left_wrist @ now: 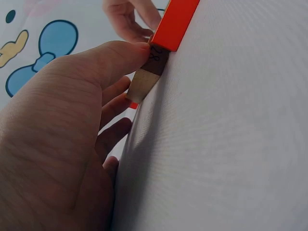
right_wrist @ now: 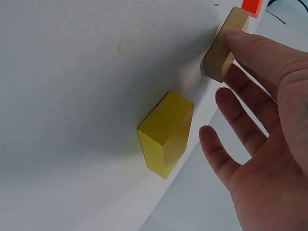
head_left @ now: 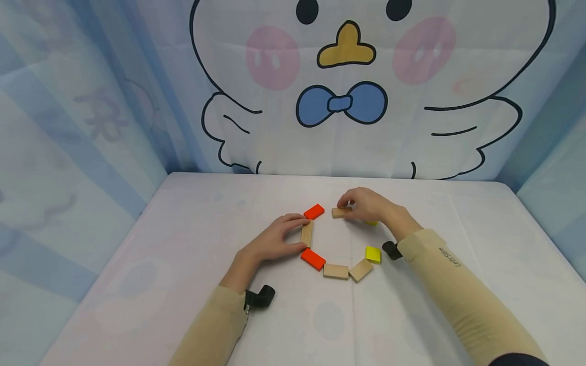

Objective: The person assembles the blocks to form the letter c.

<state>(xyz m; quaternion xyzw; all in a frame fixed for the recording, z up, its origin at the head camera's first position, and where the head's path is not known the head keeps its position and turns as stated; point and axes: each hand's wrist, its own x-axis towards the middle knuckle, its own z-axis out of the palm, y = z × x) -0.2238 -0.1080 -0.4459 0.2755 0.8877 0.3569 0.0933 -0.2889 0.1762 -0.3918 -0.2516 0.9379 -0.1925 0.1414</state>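
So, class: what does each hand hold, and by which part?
The left hand pinches a plain wooden block by its long sides. The right hand grips another plain block at its end.

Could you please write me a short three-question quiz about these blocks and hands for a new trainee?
1. True or false: the left hand holds a plain wooden block between thumb and fingers.
2. Which block does the right hand touch? A) the far orange block B) a plain wooden block C) the near yellow block
3. Fill in: on the white table, the near orange block lies next to the near middle ____ block.

Key
1. True.
2. B.
3. Wooden.
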